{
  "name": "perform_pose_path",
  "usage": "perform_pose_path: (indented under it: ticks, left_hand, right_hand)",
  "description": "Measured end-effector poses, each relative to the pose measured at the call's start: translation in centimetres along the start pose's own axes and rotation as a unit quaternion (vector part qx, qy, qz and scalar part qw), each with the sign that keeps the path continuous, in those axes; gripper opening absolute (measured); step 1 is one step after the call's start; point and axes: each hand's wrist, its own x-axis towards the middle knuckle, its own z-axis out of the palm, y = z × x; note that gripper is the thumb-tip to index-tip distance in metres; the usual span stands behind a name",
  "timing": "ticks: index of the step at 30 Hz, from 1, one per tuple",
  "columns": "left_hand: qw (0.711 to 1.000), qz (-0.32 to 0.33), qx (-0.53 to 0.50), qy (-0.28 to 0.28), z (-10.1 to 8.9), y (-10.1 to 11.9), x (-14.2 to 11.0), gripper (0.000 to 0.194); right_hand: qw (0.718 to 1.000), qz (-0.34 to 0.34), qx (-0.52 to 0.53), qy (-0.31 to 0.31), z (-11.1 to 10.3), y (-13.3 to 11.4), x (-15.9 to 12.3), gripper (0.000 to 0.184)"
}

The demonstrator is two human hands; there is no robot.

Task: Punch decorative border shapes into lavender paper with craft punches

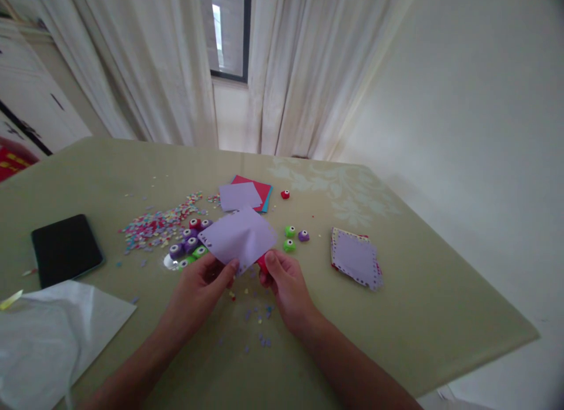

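A sheet of purple paper (240,237) with small holes along part of its edge is held up above the table. My left hand (205,286) pinches its near edge between thumb and fingers. At the paper's near right edge, my right hand (286,281) is closed around a small red paper punch (263,263), mostly hidden by the fingers. Just beyond my left hand lies a cluster of purple, green and red punches (191,244) with eye-like tops. Right of the paper sit two green punches (289,238) and a purple punch (304,236).
Confetti (158,225) is heaped at the left. Behind the held sheet lie stacked papers (253,194) and a red punch (285,194). Hole-edged sheets (356,257) are piled at right. A dark phone (66,248) and a white bag (57,333) occupy the left side.
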Motion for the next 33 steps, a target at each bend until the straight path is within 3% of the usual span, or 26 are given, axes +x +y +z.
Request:
perform_pose_path:
  ticks: [18, 33]
  left_hand:
    - [0.999, -0.007, -0.035, -0.036, 0.36, 0.36, -0.33, 0.029]
    - [0.999, -0.005, -0.032, -0.025, 0.13, 0.25, -0.15, 0.031]
  right_hand:
    - [1.0, -0.008, -0.026, -0.003, -0.16, -0.14, 0.15, 0.063]
    - [0.999, -0.016, -0.027, -0.014, 0.07, -0.25, 0.0, 0.063]
